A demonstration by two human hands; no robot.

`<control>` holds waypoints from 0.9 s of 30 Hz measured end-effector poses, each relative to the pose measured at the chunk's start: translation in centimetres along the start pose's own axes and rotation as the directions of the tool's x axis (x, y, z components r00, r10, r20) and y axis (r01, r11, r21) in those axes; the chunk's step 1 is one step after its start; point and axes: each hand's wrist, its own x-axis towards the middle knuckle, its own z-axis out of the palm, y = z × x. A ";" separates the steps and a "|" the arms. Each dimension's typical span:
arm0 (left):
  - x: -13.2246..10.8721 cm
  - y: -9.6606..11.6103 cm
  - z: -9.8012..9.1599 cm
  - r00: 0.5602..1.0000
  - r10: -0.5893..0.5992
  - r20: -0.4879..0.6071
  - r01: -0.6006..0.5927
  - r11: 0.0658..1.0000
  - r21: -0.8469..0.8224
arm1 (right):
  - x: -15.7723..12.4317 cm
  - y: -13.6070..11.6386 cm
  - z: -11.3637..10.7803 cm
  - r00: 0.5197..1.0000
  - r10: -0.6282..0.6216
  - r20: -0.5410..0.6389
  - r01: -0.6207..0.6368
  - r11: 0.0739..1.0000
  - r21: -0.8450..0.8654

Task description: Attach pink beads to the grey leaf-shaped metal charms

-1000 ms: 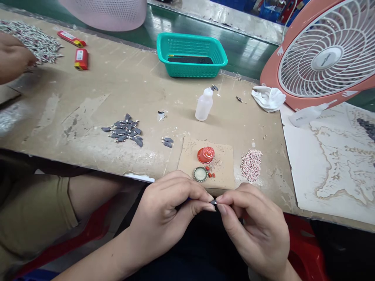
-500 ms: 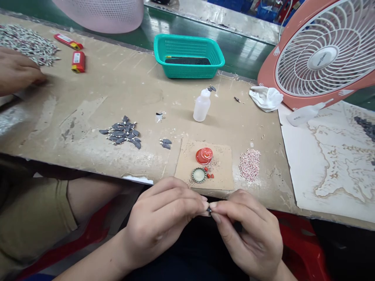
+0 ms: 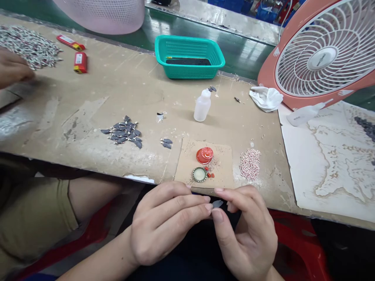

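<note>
My left hand [image 3: 172, 220] pinches a small dark grey leaf-shaped piece [image 3: 217, 204] between its fingertips, just off the table's front edge. Beside it is my right hand [image 3: 249, 230], its index finger and thumb spread apart. The right thumb tip is close to the piece; whether it touches cannot be told. Beyond my hands, a cardboard square [image 3: 181, 171] bears a red cup-shaped piece [image 3: 205, 155], a bottle cap [image 3: 199, 174] and several red bits [image 3: 209, 175]. Similar grey pieces lie in a pile [image 3: 123, 132] and a smaller group [image 3: 166, 143] to the left.
A heap of tiny pinkish beads [image 3: 250, 164] lies right of the cardboard. Behind stand a squeeze bottle [image 3: 202, 106], a green basket [image 3: 190, 72] and a pink fan [image 3: 322, 58]. A co-worker's hand [image 3: 14, 68] is at far left near a pile of small pale pieces [image 3: 32, 45].
My right index finger has lifted away from the thumb, and more of the grey piece shows at my left fingertips. The co-worker's hand has shifted left.
</note>
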 end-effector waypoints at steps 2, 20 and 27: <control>-0.3 0.4 0.1 1.000 0.002 -0.013 -0.001 1.000 0.023 | -0.1 -0.2 0.2 0.999 0.023 -0.025 -0.022 0.999 0.027; -0.9 -3.9 -0.9 0.969 -0.059 -0.239 0.148 0.915 0.375 | 0.8 3.1 -1.2 0.729 0.169 -0.663 -0.192 0.981 0.039; 0.3 -10.7 -4.9 0.820 -0.375 -0.432 0.568 0.628 0.532 | 0.2 6.2 -4.8 0.798 0.259 -0.544 -0.409 0.896 -0.173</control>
